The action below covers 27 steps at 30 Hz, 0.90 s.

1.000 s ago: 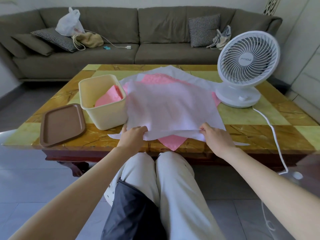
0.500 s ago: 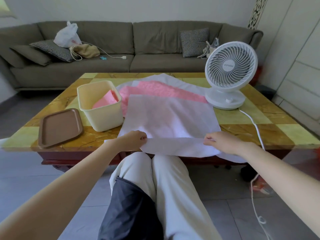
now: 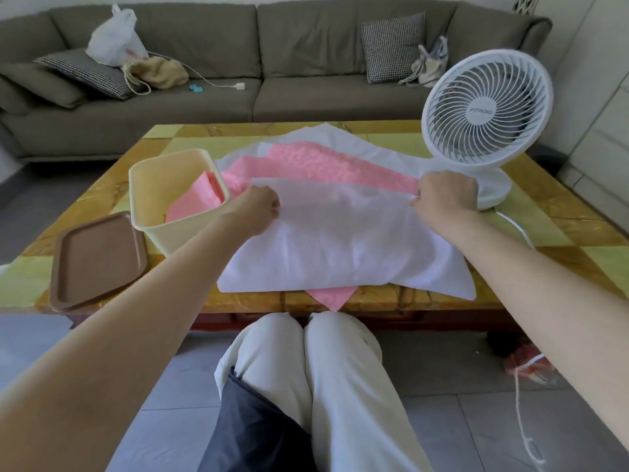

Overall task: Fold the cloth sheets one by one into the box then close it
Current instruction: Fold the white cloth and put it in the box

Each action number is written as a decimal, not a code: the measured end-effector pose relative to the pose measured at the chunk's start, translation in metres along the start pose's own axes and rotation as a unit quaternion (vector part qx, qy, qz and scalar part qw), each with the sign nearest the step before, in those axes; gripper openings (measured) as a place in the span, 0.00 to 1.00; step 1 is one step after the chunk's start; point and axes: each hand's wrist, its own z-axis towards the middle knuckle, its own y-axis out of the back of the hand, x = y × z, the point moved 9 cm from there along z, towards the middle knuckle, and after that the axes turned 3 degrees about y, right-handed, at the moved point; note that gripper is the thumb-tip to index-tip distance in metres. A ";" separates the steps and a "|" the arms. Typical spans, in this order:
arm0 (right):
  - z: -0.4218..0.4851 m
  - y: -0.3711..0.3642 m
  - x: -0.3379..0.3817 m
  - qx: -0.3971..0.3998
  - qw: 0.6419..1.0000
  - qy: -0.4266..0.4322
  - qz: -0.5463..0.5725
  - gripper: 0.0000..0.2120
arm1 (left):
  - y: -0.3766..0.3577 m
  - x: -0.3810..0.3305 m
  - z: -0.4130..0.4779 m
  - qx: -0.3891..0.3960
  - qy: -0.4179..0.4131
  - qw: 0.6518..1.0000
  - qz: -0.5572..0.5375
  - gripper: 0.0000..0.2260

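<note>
A white cloth sheet [image 3: 343,247] lies folded in half on top of the pile at the table's near side. My left hand [image 3: 258,207] pinches its far left corner, and my right hand [image 3: 444,195] pinches its far right corner. Under it lie a pink sheet [image 3: 316,165] and another white sheet [image 3: 326,134]. The cream box [image 3: 170,226] stands open at the left with a folded pink sheet [image 3: 195,199] inside. Its brown lid [image 3: 97,258] rests on the table left of the box.
A white desk fan [image 3: 486,107] stands at the table's right, close to my right hand, and its cord [image 3: 517,226] runs off the right edge. The table [image 3: 561,233] has a sofa [image 3: 272,76] behind it. My knees are under the near edge.
Both hands have carried the white sheet's near edge up and away from me, over to its far edge, so the sheet is folded in half.
</note>
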 end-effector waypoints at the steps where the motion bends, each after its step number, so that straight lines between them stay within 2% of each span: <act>1: 0.007 -0.003 -0.001 -0.002 1.000 -0.013 0.025 0.11 | 0.003 0.001 0.008 -0.011 0.012 0.999 -0.047 0.09; 3: 0.023 -0.012 -0.004 0.000 0.995 -0.045 0.089 0.12 | 0.006 0.004 0.026 -0.027 0.037 0.992 -0.120 0.09; 9: 0.057 -0.052 0.007 0.044 0.975 -0.070 0.208 0.16 | -0.005 0.005 0.073 -0.083 0.062 0.986 -0.133 0.13; 13: 0.065 -0.089 0.022 0.114 0.967 -0.056 0.222 0.24 | -0.030 -0.001 0.088 -0.051 0.067 0.984 -0.154 0.18; 17: 0.061 -0.123 0.043 0.177 0.953 -0.004 0.247 0.36 | -0.056 -0.005 0.098 -0.001 0.051 0.989 -0.140 0.26; 20: 0.051 -0.131 0.056 0.182 0.952 0.029 0.245 0.36 | -0.068 -0.008 0.094 0.009 0.026 0.994 -0.105 0.31; 23: 0.031 -0.126 0.073 0.154 0.942 0.050 0.295 0.33 | -0.070 -0.023 0.078 -0.012 -0.001 0.994 -0.111 0.26; 27: -0.016 -0.117 0.088 0.104 0.931 0.080 0.339 0.25 | -0.090 -0.051 0.045 0.008 -0.049 0.994 -0.100 0.17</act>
